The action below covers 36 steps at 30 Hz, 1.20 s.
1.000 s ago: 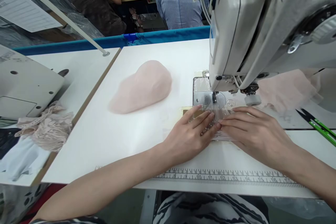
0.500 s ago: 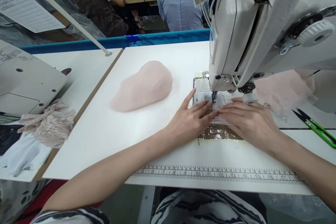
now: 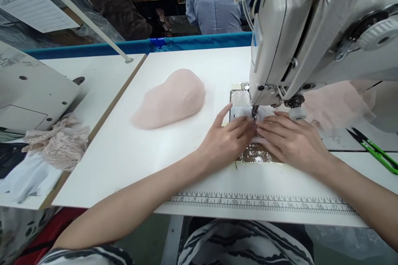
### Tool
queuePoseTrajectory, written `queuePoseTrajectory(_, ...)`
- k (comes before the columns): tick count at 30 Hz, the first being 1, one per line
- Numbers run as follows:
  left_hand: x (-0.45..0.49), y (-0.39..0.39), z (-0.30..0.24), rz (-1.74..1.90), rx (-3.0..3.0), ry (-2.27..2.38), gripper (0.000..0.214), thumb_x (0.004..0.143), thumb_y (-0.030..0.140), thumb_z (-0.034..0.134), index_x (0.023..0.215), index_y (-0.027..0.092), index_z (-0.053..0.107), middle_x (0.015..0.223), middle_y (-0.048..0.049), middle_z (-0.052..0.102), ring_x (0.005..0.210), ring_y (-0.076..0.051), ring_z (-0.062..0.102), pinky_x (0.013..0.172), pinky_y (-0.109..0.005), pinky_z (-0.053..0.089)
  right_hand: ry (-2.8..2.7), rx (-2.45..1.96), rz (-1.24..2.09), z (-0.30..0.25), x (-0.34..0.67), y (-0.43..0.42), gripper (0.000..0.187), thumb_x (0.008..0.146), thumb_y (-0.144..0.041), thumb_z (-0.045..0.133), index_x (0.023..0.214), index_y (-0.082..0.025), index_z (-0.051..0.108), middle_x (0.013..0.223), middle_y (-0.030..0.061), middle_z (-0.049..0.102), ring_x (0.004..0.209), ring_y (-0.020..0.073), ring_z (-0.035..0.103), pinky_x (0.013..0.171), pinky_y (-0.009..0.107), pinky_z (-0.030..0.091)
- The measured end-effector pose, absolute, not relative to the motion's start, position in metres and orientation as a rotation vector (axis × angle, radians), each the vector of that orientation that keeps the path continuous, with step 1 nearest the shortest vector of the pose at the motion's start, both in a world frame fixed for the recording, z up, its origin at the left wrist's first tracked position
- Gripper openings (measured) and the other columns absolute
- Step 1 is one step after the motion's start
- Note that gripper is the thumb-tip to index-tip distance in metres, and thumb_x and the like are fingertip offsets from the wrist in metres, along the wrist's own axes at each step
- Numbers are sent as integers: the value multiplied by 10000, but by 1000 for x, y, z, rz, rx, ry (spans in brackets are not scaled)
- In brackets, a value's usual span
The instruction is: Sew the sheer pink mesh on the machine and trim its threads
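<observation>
My left hand (image 3: 228, 136) is at the needle area of a sewing machine (image 3: 273, 45), its inner fingers bent and bunched on a small piece of sheer pale fabric (image 3: 257, 139) by the presser foot (image 3: 254, 112). Its outermost finger stretches apart onto the metal plate (image 3: 239, 98). From the other side, my right hand (image 3: 292, 140) lies with its fingers stretched flat, tips close to the left fingertips at the foot. Both thumbs and most of the fabric are hidden beneath the hands.
A pale pink moulded cup piece (image 3: 174, 99) lies left on the white table. Sheer pink fabric (image 3: 338, 103) and green thread snips (image 3: 373, 149) lie right. A ruler strip (image 3: 248, 203) runs along the front edge. Lace trim (image 3: 66, 140) sits far left. Two people work beyond the blue-edged table.
My left fingers have drawn in and bent more near the presser foot. My right hand has stayed almost in place. The whole view has shifted slightly.
</observation>
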<state>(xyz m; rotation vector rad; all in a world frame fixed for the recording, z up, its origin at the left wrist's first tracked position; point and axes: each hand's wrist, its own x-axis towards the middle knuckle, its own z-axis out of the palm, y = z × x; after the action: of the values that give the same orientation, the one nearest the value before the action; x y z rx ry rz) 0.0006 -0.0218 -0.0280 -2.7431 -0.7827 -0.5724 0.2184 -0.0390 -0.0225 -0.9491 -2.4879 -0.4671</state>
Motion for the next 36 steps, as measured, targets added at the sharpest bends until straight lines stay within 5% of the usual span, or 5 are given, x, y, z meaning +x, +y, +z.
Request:
queuePoseTrajectory(5, -1, -30, -29, -592, -2759, -771, 275, 965, 204, 469, 1192, 154, 616, 1188, -62, 664, 1155, -201, 596, 1168, -538, 226, -2512, -952, -420, -24, 220, -44, 233, 940, -230, 533, 1066, -116, 692, 1056, 63, 717, 1009, 197, 649, 916, 359, 469)
queuePoseTrajectory(36, 1, -13, -28, -641, -2786, -827, 286, 972, 184, 424, 1169, 150, 629, 1182, -82, 663, 1136, -211, 614, 1176, -611, 129, -2495, -1036, -467, -25, 218, -35, 245, 936, -235, 534, 1080, -118, 693, 1104, 76, 700, 941, 219, 667, 851, 377, 499)
